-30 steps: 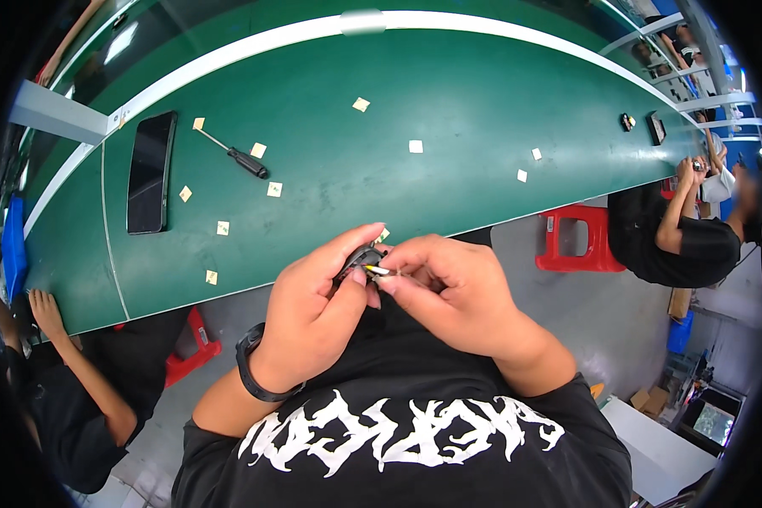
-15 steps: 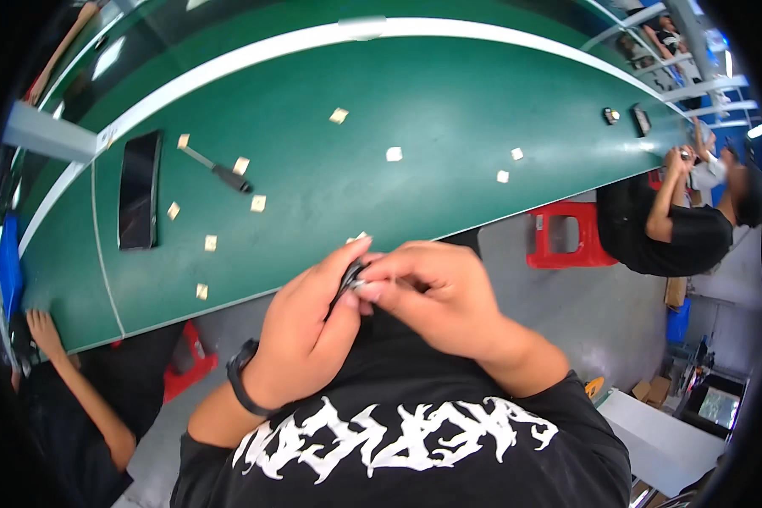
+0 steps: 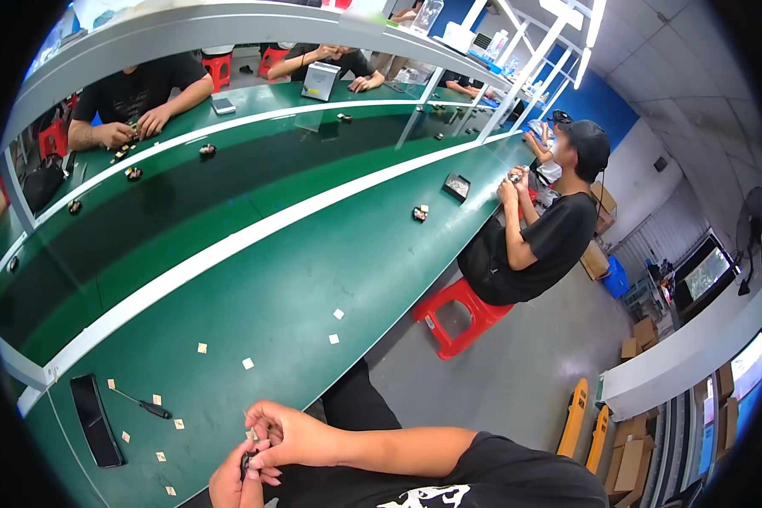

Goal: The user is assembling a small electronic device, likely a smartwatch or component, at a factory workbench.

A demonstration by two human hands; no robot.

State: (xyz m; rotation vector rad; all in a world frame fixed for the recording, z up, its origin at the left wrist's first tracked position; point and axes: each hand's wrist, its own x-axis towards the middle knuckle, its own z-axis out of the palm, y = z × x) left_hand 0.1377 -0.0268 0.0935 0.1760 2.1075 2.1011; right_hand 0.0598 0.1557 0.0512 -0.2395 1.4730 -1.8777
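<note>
Low in the picture, my left hand (image 3: 227, 484) is closed around a small black part (image 3: 246, 462), mostly covered by fingers. My right hand (image 3: 300, 438) comes in from the right, its thumb and fingers pinched at the top of that part; what lies between these fingertips is too small to make out. A cream square piece (image 3: 251, 434) shows beside the right fingers; whether it is held or lies on the table I cannot tell. To the left, a black-handled screwdriver (image 3: 154, 409) lies on the green table (image 3: 254, 296) among several cream squares (image 3: 179, 424).
A black phone (image 3: 96, 421) lies at the table's left end. A white rail (image 3: 220, 258) runs along the far edge. Farther right are a small dark tray (image 3: 456, 187), a small black assembly (image 3: 420, 214) and a seated person (image 3: 554, 241) on a red stool (image 3: 459, 317). Others sit across.
The view has swung up and to the right, bringing in the far workers and the room. My hands now appear lower and farther left, still together at the black part.
</note>
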